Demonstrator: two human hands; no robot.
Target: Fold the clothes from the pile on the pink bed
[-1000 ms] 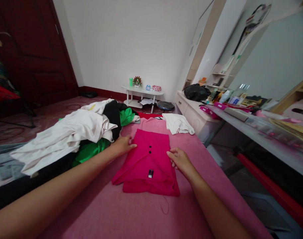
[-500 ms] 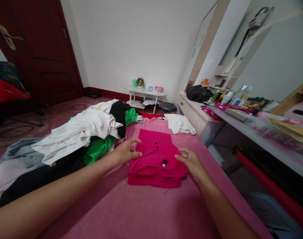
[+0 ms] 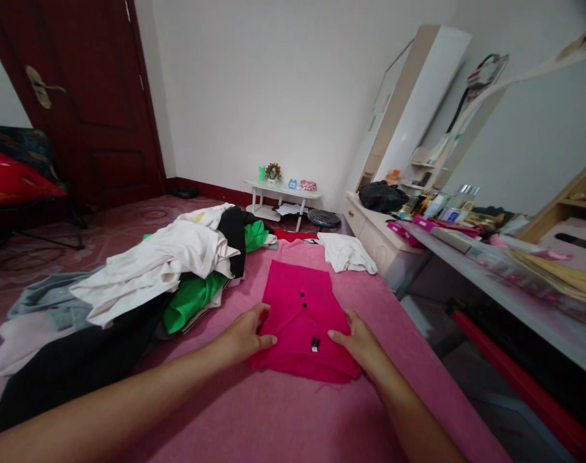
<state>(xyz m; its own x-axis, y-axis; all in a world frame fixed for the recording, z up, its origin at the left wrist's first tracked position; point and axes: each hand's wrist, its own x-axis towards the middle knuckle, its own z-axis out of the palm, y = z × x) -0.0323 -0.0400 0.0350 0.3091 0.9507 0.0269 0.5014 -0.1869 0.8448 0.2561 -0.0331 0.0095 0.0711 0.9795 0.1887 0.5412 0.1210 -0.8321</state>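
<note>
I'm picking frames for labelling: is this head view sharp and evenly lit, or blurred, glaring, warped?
Head view: soft even light, no glare; the left hand, right hand and pink garment are sharp; faint shadows under the forearms; the wide lens slants the wardrobe and desk.

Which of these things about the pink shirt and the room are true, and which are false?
1. The left hand and right hand both touch the pink shirt. True.
2. The shirt's buttons are white. False: they are black.
3. A pile of clothes lies left of the shirt. True.
4. The small table by the wall is black. False: it is white.
</note>
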